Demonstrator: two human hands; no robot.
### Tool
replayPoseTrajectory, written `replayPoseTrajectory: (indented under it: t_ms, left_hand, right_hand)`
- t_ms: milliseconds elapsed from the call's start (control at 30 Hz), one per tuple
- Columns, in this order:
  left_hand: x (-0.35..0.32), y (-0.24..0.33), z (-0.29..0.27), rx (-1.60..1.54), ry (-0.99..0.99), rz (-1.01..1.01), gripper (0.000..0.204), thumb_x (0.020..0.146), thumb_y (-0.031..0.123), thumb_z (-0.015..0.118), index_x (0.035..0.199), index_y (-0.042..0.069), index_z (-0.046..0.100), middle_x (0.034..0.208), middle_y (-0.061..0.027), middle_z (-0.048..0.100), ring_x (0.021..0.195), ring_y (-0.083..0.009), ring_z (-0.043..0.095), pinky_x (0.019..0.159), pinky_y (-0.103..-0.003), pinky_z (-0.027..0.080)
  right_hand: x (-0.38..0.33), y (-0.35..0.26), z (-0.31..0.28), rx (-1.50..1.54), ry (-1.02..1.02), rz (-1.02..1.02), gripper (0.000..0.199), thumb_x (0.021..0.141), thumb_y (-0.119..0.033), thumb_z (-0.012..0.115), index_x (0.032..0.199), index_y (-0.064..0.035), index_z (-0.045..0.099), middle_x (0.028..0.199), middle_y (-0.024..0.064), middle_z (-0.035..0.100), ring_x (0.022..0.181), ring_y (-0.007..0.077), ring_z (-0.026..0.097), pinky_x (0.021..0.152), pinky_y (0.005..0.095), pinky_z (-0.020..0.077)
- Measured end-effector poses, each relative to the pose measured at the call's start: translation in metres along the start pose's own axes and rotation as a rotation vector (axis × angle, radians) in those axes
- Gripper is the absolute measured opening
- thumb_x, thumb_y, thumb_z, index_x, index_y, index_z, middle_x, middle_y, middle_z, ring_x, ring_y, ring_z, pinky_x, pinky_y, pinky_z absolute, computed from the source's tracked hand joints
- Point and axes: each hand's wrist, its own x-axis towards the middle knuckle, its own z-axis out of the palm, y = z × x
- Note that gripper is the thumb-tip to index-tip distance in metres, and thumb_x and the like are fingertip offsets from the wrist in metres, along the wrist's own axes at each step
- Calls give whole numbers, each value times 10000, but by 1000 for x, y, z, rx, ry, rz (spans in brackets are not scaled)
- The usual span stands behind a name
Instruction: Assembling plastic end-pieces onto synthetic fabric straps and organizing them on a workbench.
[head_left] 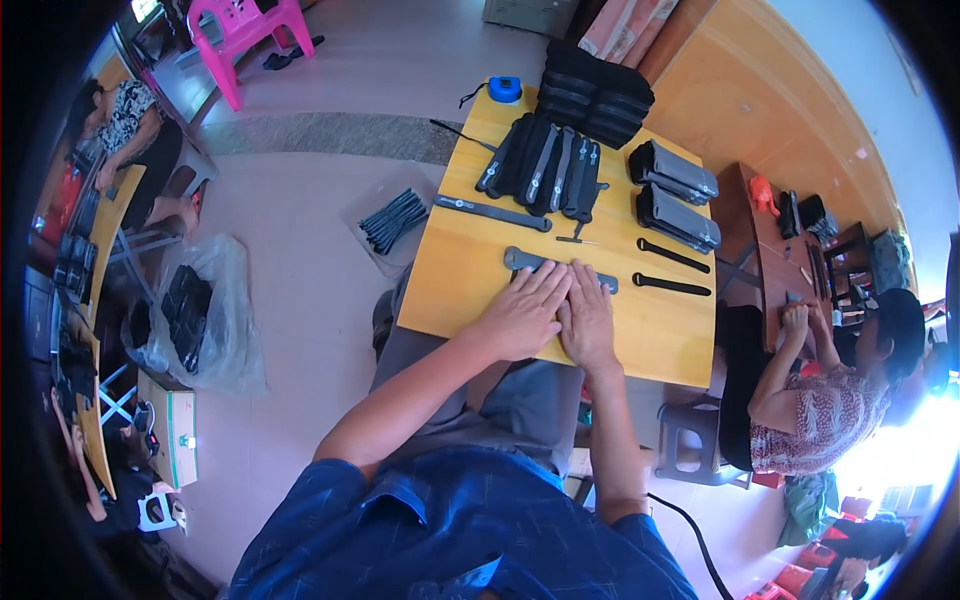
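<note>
Both my hands lie flat, side by side, on a grey strap (520, 260) stretched across the yellow wooden table (460, 290). My left hand (522, 312) covers the strap's middle with fingers spread; my right hand (588, 318) presses right beside it. The strap's left end sticks out past my left fingers and its right end (609, 285) just past my right fingers. Another grey strap (492, 212) lies farther back.
A fan of dark straps (545, 170), stacked black bundles (595, 95), two grey-black bundles (675, 195), two black straps (672, 270) and a blue tape measure (504, 90) fill the table's far side. A seated person (820, 400) works at right, another at far left. Bags lie on the floor.
</note>
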Motion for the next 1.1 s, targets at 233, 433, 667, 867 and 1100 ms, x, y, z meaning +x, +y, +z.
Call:
replayPoseTrajectory:
  t_ms: [233, 433, 667, 867, 1100]
  left_hand:
    - [-5, -11, 3, 14, 11, -79, 892, 996, 531, 593, 1628, -23, 293, 1726, -180, 243, 1617, -306, 174, 1306, -503, 138]
    - [-30, -31, -16, 31, 22, -262, 886, 1005, 536, 582, 1638, -3, 276, 1738, -155, 211, 1621, -310, 157, 1306, -510, 139]
    - [-32, -29, -16, 40, 51, -263, 856, 1011, 502, 585, 1619, -30, 304, 1717, -176, 260, 1611, -337, 182, 1296, -532, 151]
    - [-33, -33, -14, 26, 70, -261, 860, 993, 500, 605, 1618, -19, 323, 1716, -169, 271, 1613, -325, 177, 1298, -521, 143]
    - [-32, -31, -15, -13, 44, -270, 836, 1002, 456, 613, 1625, -9, 307, 1727, -163, 244, 1613, -342, 171, 1291, -547, 155]
  right_hand:
    - [0, 3, -5, 48, -15, 11, 569, 1035, -280, 573, 1559, -77, 483, 1655, 152, 409, 1547, 379, 340, 1245, 579, 278]
    - [-1, -1, -8, -14, -3, 49, 585, 1035, -332, 583, 1566, -107, 486, 1660, 151, 401, 1549, 380, 334, 1235, 596, 280]
    - [-10, 2, -4, -106, 5, 165, 701, 1029, -517, 552, 1598, -122, 439, 1683, 190, 338, 1563, 407, 286, 1219, 630, 277]
    - [-19, 12, -9, -117, 26, 234, 751, 1022, -564, 548, 1601, -102, 425, 1684, 186, 335, 1565, 400, 280, 1220, 634, 266]
    - [-17, -8, -16, -108, 124, 124, 732, 1018, -544, 548, 1578, -82, 453, 1672, 183, 360, 1569, 391, 282, 1231, 626, 242]
